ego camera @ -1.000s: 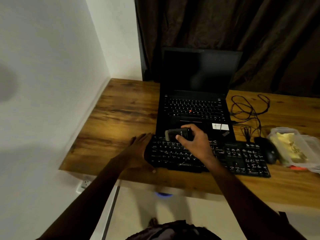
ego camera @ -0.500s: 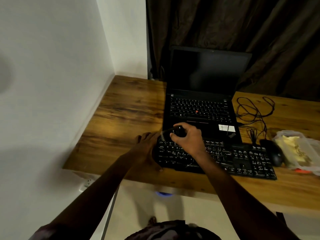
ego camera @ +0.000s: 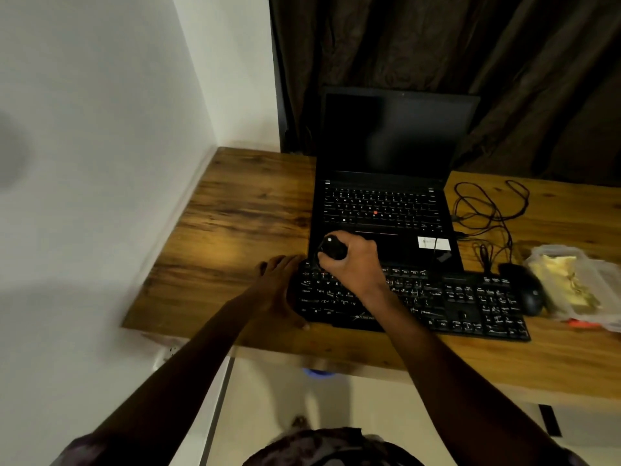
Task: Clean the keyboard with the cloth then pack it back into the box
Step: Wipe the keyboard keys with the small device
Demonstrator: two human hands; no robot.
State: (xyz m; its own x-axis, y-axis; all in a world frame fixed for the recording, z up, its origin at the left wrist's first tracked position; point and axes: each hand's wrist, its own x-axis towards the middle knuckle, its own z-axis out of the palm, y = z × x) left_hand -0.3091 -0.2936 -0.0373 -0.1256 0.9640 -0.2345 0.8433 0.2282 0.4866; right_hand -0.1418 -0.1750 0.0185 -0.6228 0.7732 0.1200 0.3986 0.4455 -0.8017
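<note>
At desk (ego camera: 235,213) front-left corner, L hand (ego camera: 275,292) flat, fingers straight, touching keyboard (ego camera: 453,302) end; R hand (ego camera: 358,265) fingers curled round dark tool (ego camera: 331,249).

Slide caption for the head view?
Left hand rests on the keyboard; right hand grips a dark tool over its keys.

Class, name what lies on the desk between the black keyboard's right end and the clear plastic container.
A black mouse lies there, between the keyboard and the plastic container; the head view shows it.
</note>
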